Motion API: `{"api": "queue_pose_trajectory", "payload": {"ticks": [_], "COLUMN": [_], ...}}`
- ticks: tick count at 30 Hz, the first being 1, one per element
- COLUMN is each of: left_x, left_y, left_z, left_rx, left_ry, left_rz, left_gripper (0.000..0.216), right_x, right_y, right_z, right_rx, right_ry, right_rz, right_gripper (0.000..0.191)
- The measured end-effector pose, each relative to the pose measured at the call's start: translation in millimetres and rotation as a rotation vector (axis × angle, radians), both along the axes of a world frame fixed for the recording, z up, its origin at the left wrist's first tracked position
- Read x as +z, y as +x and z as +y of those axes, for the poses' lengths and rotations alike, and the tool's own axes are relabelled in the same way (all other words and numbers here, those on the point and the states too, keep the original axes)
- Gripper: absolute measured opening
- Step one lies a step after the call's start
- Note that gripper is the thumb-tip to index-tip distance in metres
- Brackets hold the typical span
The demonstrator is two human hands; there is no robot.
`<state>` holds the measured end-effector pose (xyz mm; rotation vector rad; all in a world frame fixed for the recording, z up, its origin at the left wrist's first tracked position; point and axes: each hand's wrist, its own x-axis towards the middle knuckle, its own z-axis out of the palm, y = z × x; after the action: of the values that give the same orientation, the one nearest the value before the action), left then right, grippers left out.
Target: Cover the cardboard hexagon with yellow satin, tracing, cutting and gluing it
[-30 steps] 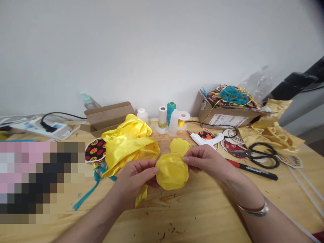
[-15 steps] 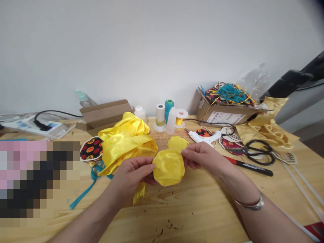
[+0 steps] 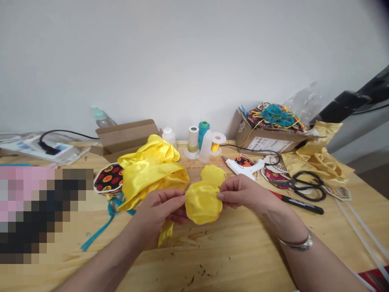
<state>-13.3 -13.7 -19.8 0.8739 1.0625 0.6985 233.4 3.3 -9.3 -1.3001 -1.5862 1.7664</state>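
Between my hands is a roundish yellow satin fabric piece (image 3: 203, 203) with a slightly wavy edge, held above the table. My left hand (image 3: 165, 209) pinches its left edge between thumb and fingers. At its right edge, my right hand (image 3: 240, 192) grips with thumb and forefinger; a silver bangle is on that wrist. Just behind lies a second yellow round fabric piece (image 3: 213, 173), partly covered by the held one. A crumpled heap of yellow satin cloth (image 3: 154, 170) rests beyond my left hand, one strip trailing beneath it.
Right of my hands lie a white glue gun (image 3: 241, 167), black-handled scissors (image 3: 306, 186) and a black marker (image 3: 300, 203). Thread spools (image 3: 192, 142) and bottles stand by the wall. A cardboard box (image 3: 264, 142) holds patterned pieces. A patterned pouch (image 3: 108, 178) with teal ties lies left.
My right thumb and fingers have shifted slightly down along the edge of the round fabric piece. The camera view has moved a little; the rest stays in place.
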Motion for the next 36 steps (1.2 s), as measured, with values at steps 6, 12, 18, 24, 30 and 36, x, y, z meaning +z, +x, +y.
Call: {"api": "queue_pose_trajectory", "payload": {"ticks": [6,12,18,24,30,36], "left_x": [4.3,5.3,1.6,4.3,7.3,1.7], "left_y": [4.6,6.3,10.5,12.8,14.1,3.4], "left_z": [-1.3,-4.0,-7.8,-12.0,-13.3,-5.8], "left_rx": [-0.039,-0.123,-0.228,-0.301,-0.337,-0.191], "left_ry": [-0.033,-0.099,-0.162,-0.122,0.104,0.552], "left_rz": [0.105,0.155,0.186,0.219,0.416,0.760], "left_gripper": [0.022,0.024,0.024,0.020,0.029,0.022], "right_x": [3.3,-6.0,-10.6,-15.5,-19.0,-15.5], "right_y": [8.7,7.4,6.6,-0.1,-7.1,-7.4], "right_z": [3.8,12.5,13.5,12.5,8.7,9.5], "right_rx": [0.029,-0.464,-0.546,-0.387,-0.231,-0.251], "right_ry": [0.093,0.449,0.668,0.815,0.819,0.865], "right_rz": [-0.154,-0.285,-0.539,-0.972,-1.219,-1.257], "right_gripper": [0.045,0.055,0.041,0.019,0.019,0.019]}}
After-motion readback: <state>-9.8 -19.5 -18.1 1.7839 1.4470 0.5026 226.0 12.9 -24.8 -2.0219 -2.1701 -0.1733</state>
